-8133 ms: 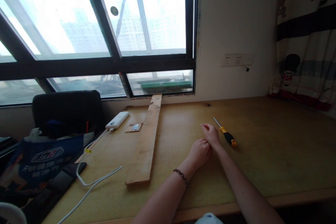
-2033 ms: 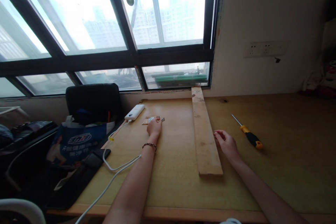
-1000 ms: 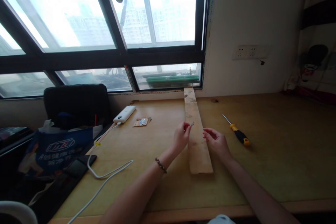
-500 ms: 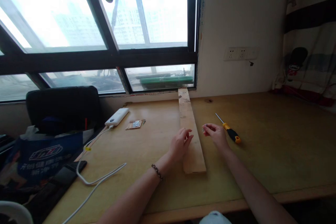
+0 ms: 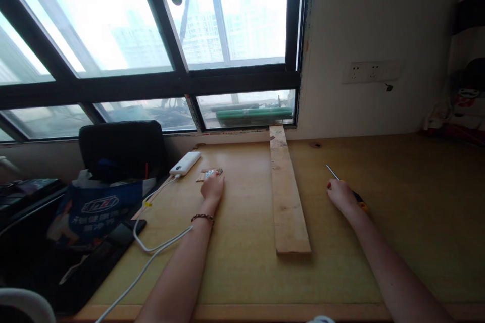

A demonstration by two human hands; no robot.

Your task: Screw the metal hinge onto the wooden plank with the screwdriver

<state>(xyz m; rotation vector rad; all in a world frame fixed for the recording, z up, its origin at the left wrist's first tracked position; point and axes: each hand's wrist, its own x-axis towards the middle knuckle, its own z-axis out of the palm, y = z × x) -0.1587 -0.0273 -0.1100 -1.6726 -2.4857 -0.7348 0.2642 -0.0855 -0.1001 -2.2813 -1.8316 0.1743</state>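
My left hand (image 5: 212,187) reaches to the far left of the table, its fingers curled down at the near edge of a small wooden piece (image 5: 199,176) with a metal plate (image 5: 210,173) on it. The fingertips are hidden, so what they pinch cannot be made out. My right hand (image 5: 341,195) is closed, fingers curled in; whatever it holds is too small or hidden to name. Behind that hand lies a screwdriver (image 5: 333,172), its shaft and the end of its yellow and black handle showing. Between the hands a long wooden board (image 5: 288,202) lies lengthwise on the table.
A white power bank (image 5: 185,163) with a white cable (image 5: 162,246) lies on the left of the wooden table (image 5: 242,267). Beyond the left edge are a black chair (image 5: 121,146) and a blue bag (image 5: 98,212). The window and wall bound the far side.
My left hand has left the board and moved left to the small wooden piece. My right hand has shifted right, over the screwdriver. The view has turned slightly left.
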